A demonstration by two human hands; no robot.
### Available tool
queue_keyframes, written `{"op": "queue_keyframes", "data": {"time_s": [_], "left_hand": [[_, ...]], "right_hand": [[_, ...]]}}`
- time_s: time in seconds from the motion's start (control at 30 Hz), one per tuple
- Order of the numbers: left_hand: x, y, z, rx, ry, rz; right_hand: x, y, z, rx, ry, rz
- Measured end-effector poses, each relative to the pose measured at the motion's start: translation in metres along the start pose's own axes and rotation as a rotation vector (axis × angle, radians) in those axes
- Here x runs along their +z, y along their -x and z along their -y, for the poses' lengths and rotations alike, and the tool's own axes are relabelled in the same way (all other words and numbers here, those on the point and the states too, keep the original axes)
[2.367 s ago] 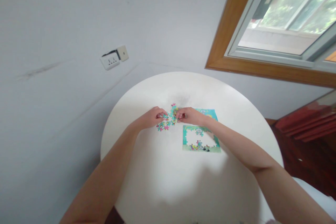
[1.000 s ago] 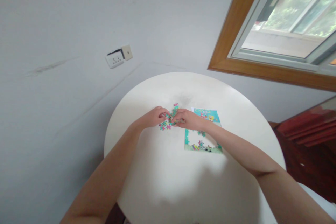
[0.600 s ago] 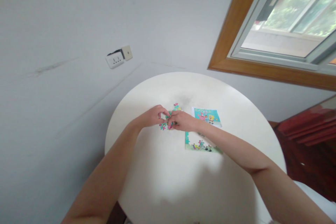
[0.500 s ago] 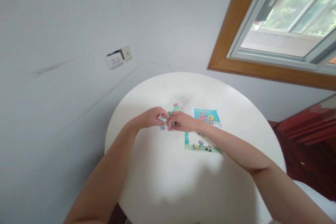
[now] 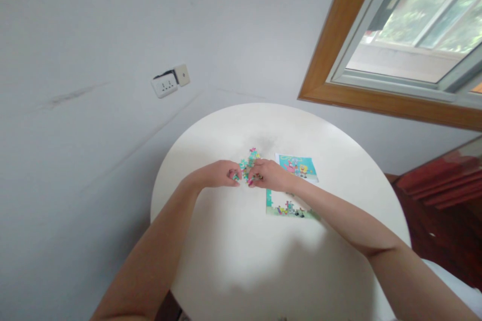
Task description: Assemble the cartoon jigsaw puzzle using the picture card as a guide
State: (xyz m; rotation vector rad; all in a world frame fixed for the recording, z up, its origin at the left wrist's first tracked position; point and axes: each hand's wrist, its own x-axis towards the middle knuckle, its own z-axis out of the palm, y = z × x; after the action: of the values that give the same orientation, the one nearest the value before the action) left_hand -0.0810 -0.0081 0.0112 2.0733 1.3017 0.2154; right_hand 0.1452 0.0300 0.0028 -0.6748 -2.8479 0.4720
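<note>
On the round white table [image 5: 241,261], a small heap of loose, colourful puzzle pieces [image 5: 249,159] lies at the middle. My left hand [image 5: 222,173] rests at the heap's left side, its fingertips pinched on a small puzzle piece. Facing it, my right hand [image 5: 268,174] is closed on other pieces at the heap's right side. The two hands' fingertips almost meet. Right of the heap lies a partly filled puzzle frame [image 5: 288,205] with a teal border, my right forearm crossing it. A printed reference picture [image 5: 299,166] lies just beyond the frame.
A grey wall with a white socket plate [image 5: 167,82] rises behind the table. A wood-framed window [image 5: 395,45] is at the upper right. Dark red furniture [image 5: 440,195] stands right of the table.
Both hands stayed at the heap of pieces. The right hand slid left into the heap, then back a little to the right. The left hand's fingers have closed into a pinch.
</note>
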Motion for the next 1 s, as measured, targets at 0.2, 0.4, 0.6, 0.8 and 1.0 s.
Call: {"op": "queue_keyframes", "data": {"time_s": [0.2, 0.4, 0.6, 0.8, 1.0], "left_hand": [[0.003, -0.001, -0.004, 0.016, 0.006, -0.017], [0.005, -0.001, -0.01, 0.033, 0.007, -0.01], [0.007, -0.004, -0.009, 0.073, 0.008, 0.008], [0.008, -0.004, -0.016, 0.135, 0.033, 0.066], [0.008, -0.008, -0.027, 0.194, 0.082, -0.035]], "right_hand": [[0.005, 0.0, -0.003, -0.014, -0.1, -0.014], [0.007, -0.004, 0.0, -0.085, -0.264, 0.023], [0.01, -0.004, 0.001, -0.119, -0.299, -0.039], [0.01, -0.002, 0.004, -0.051, -0.377, -0.007], [-0.011, 0.019, 0.009, 0.064, -0.558, -0.039]]}}
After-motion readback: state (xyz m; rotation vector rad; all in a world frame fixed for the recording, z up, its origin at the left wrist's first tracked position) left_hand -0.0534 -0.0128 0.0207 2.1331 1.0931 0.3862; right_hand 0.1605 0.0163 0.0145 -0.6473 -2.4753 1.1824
